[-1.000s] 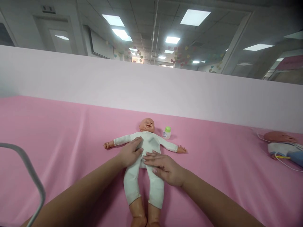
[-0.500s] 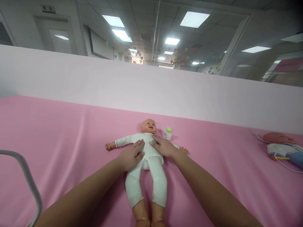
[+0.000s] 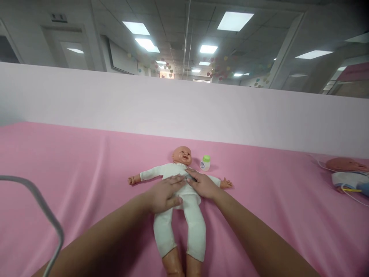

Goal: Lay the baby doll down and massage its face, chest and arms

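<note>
A baby doll (image 3: 184, 219) in a white one-piece suit lies on its back on the pink sheet (image 3: 86, 165), arms spread, head away from me. My left hand (image 3: 164, 194) lies flat across its belly, fingers pointing right. My right hand (image 3: 203, 184) rests flat on the doll's chest and side, fingers pointing toward its neck. Neither hand grips anything. A small white bottle with a green cap (image 3: 205, 163) stands just right of the doll's head.
A second doll (image 3: 347, 171) with blue cloth and white cords lies at the right edge. A grey metal rail (image 3: 43, 215) curves in at the lower left. A pale partition wall (image 3: 184, 107) runs behind the pink surface.
My right hand moved from the doll's hip up to its chest. My left hand slid a little lower and rightward across the belly. The view shifted slightly.
</note>
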`<action>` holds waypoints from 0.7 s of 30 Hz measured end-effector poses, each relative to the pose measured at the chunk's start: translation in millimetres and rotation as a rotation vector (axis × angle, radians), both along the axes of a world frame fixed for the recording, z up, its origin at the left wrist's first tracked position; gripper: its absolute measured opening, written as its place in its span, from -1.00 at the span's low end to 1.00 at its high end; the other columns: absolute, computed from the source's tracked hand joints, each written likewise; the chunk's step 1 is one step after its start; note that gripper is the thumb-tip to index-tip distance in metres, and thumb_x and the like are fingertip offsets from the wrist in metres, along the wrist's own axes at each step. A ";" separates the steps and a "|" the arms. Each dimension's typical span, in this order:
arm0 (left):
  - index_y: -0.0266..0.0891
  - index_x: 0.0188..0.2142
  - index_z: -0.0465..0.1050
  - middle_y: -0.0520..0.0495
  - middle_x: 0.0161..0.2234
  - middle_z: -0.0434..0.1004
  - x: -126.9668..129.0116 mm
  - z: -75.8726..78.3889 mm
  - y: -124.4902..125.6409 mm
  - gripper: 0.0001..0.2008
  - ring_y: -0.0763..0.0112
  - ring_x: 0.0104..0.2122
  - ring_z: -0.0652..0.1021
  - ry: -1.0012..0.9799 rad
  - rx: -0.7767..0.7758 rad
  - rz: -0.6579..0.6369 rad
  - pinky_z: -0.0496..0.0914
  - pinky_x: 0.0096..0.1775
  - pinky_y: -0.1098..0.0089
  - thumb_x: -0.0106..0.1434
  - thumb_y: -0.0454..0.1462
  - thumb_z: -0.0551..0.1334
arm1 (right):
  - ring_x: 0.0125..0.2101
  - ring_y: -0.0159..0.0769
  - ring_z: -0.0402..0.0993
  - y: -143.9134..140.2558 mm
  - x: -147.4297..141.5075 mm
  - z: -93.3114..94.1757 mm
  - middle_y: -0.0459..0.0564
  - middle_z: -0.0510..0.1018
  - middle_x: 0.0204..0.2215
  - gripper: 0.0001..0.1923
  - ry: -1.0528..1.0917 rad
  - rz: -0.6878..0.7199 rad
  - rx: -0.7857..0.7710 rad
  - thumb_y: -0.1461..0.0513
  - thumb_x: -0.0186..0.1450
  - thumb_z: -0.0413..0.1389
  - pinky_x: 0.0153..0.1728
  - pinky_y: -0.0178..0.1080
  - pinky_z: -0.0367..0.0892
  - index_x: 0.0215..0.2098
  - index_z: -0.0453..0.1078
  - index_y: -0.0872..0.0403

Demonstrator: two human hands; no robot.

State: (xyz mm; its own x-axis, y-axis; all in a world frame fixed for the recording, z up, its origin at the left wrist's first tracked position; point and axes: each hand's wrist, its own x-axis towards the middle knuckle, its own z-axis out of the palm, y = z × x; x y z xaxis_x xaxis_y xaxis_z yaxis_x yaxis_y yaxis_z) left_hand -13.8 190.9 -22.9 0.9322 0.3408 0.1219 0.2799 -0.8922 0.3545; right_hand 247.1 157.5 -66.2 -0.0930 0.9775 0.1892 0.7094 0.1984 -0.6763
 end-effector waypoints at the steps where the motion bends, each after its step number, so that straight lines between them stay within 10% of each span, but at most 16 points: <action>1: -0.24 0.52 0.04 -0.28 0.51 -0.04 4.8 -1.9 10.1 -0.15 0.00 0.48 0.08 -0.005 -0.003 0.030 0.02 0.44 -0.01 0.46 0.22 -0.04 | 0.47 -0.14 0.06 -0.6 -0.4 0.5 -0.04 0.20 0.47 -0.37 0.002 0.006 0.004 -0.02 0.48 0.05 0.47 0.03 0.00 0.46 0.20 -0.06; 11: -0.36 0.47 0.14 -0.22 0.48 0.09 29.6 -29.0 65.3 -0.17 0.09 0.48 0.12 -0.072 -0.003 0.453 0.01 0.44 0.09 0.49 0.19 -0.15 | 0.47 -0.12 0.07 -12.7 -2.8 14.6 -0.01 0.23 0.45 -0.40 -0.117 0.003 0.011 0.01 0.51 0.00 0.47 0.04 -0.01 0.45 0.22 -0.03; 21: -0.31 0.48 0.13 -0.18 0.48 0.10 29.5 -36.7 60.6 -0.22 0.14 0.47 0.14 -0.122 -0.006 0.486 0.02 0.43 0.14 0.50 0.13 -0.14 | 0.47 -0.05 0.06 -102.2 -39.6 49.9 -0.09 0.28 0.43 -0.49 -0.175 0.360 0.024 0.04 0.56 -0.08 0.46 0.19 -0.02 0.43 0.25 -0.12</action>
